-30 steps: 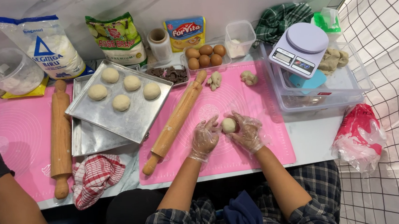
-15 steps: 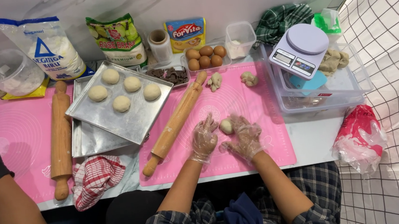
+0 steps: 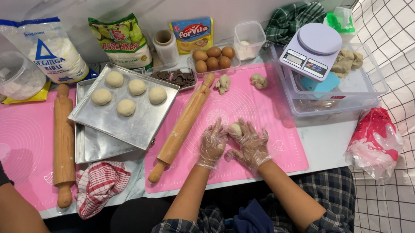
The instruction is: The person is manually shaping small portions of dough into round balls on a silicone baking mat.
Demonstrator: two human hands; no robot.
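Head view: left hand (image 3: 211, 144) and right hand (image 3: 250, 145), both gloved, cup a round dough ball (image 3: 236, 128) on the pink mat (image 3: 266, 107); round, it has no long axis.

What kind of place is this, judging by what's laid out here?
Likely a home or small-kitchen baking station: dough balls on a metal tray, a wooden rolling pin on a pink mat, a digital scale, and gloved hands shaping a dough ball.
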